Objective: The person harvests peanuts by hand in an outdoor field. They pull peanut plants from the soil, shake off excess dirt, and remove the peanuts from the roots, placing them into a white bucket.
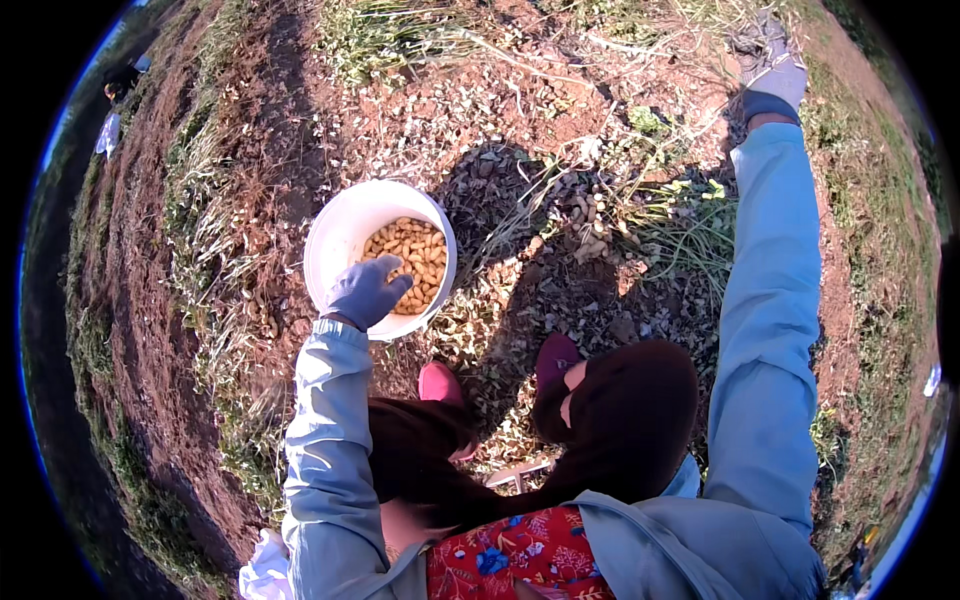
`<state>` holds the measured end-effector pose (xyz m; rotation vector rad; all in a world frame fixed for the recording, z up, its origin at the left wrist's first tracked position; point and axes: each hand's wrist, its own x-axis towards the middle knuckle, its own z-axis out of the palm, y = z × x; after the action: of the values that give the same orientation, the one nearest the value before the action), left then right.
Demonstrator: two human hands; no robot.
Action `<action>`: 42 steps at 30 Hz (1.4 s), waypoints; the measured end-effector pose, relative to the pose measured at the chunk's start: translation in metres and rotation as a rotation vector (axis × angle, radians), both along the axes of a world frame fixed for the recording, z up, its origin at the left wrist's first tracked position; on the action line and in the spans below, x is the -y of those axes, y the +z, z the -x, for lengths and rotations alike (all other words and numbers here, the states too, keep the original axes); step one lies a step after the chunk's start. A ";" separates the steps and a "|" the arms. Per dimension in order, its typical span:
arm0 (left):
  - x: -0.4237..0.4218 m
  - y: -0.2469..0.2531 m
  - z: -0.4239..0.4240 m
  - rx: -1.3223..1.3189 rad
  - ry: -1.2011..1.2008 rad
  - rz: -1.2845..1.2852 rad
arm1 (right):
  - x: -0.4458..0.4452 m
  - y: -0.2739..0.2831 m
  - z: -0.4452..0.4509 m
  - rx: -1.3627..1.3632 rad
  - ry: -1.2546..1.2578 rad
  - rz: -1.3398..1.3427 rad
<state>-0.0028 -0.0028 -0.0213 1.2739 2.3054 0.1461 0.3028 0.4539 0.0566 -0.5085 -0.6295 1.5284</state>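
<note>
My left hand (369, 291), in a grey glove, hangs over the near left part of a white plastic bucket (334, 225). Its thumb and fingers are apart, and I see nothing between them. Unshelled peanuts (420, 259) cover the bucket's bottom. Far out at the upper right, my gloved right hand (772, 79) reaches into dry peanut stems (697, 37); its fingertips are hard to make out, and whether they grip the stems is unclear. Between the hands, pulled peanut plants (667, 217) lie on the soil, with a cluster of pods (590, 225) at their roots.
My feet in red shoes (440, 384) stand on leaf litter just behind the bucket. More uprooted plants (382, 41) lie ahead, and a row of them (202, 217) runs along the left. At the far left is another person (120, 81) near a white sack (108, 135).
</note>
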 end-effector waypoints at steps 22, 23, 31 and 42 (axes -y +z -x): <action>-0.004 0.003 -0.014 0.195 -0.048 -0.056 | 0.123 -0.168 -0.101 1.610 0.067 -0.434; -0.004 0.003 -0.015 0.183 -0.061 -0.056 | 0.132 -0.167 -0.079 1.624 0.310 -0.478; -0.004 0.003 -0.014 0.188 -0.058 -0.043 | 0.134 -0.223 -0.036 2.587 0.614 -0.556; -0.025 0.005 -0.035 0.270 -0.079 -0.213 | 0.139 -0.109 -0.076 1.945 -0.067 -0.939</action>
<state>0.0317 0.0224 -0.0161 1.3538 2.0475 0.5157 0.3785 0.3150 -0.0527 -1.1196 -2.5218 0.0422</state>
